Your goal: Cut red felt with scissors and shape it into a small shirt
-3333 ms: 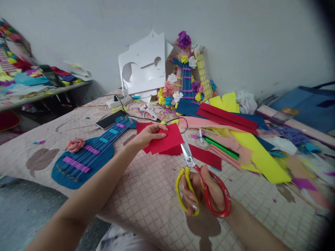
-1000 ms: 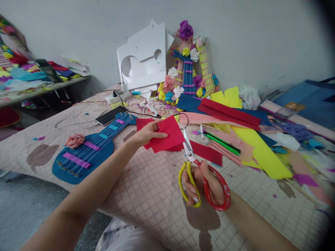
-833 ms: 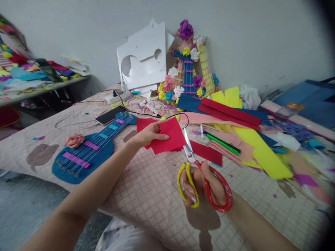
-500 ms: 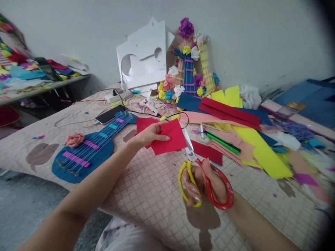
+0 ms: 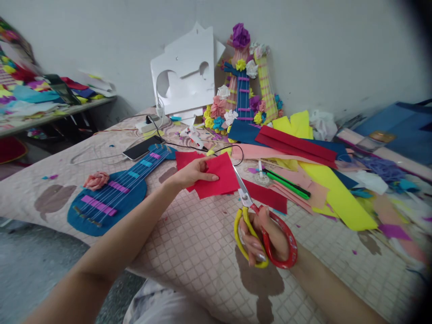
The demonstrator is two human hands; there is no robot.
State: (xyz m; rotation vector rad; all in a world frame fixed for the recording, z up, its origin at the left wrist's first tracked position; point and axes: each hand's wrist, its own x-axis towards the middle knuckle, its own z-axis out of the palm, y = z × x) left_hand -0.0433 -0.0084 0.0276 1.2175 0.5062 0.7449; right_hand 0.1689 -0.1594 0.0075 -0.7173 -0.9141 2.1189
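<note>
My left hand (image 5: 195, 174) pinches a square of red crepe paper (image 5: 223, 175) between thumb and fingers, above other red pieces on the table. In my right hand (image 5: 261, 236) is a pair of scissors (image 5: 245, 198) with one yellow and one red handle loop. The blades point up and away, nearly together, with their tips beside the paper's right edge. More red paper (image 5: 266, 198) lies just behind the scissors. Left of my left arm rests a blue paper guitar (image 5: 111, 198) with purple and light-blue strips, white strings and a pink paper rose (image 5: 96, 181).
A phone (image 5: 143, 148), a power strip (image 5: 151, 123) and a glue gun (image 5: 193, 136) with its cord lie behind. Decorated guitars (image 5: 243, 90) and a white cut-out board (image 5: 184, 72) lean on the wall. Yellow paper (image 5: 337, 193) and a green cutter (image 5: 286, 183) lie to the right.
The scissors' handles have come closer together and the blades have closed further. Their tips have shifted slightly left along the paper's edge. My left hand has barely moved.
</note>
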